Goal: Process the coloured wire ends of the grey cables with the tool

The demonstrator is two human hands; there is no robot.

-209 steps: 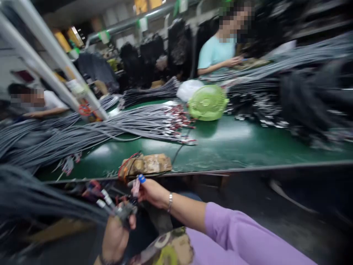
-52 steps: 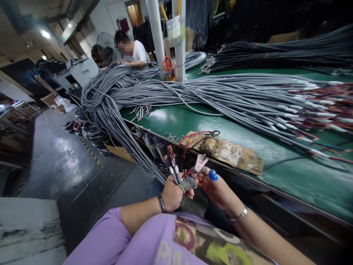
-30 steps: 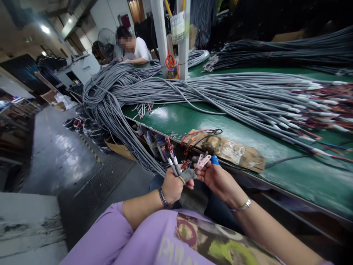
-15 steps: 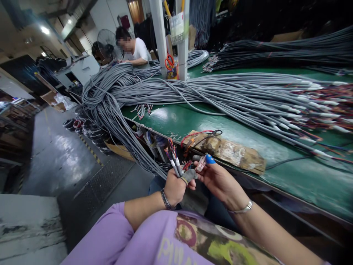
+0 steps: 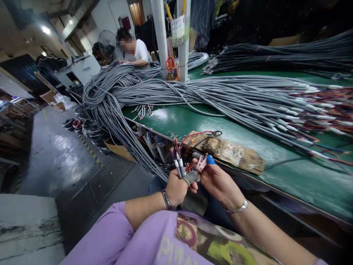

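My left hand (image 5: 178,187) is closed around the ends of several grey cables (image 5: 180,170), with white sleeves and thin coloured wires fanning out above the fist. A grey cover sits on its thumb (image 5: 192,177). Just to the right, my right hand (image 5: 216,182) pinches a small pale pink flat piece (image 5: 202,163) between thumb and forefinger; its exact kind I cannot make out. Blue tape wraps a right fingertip (image 5: 210,159). The pink piece is close to the wire ends, and whether they touch is unclear.
A large bundle of grey cables (image 5: 154,92) lies across the green table (image 5: 165,123) and droops over its left edge. A taped cardboard-like board (image 5: 234,152) with red and black leads sits at the near edge. Across the table, a person (image 5: 138,49) works beside a post (image 5: 183,55).
Both hands have shifted slightly to the right, close together. The wire ends in my left hand have moved right with it, and the pink piece is tilted a little differently.
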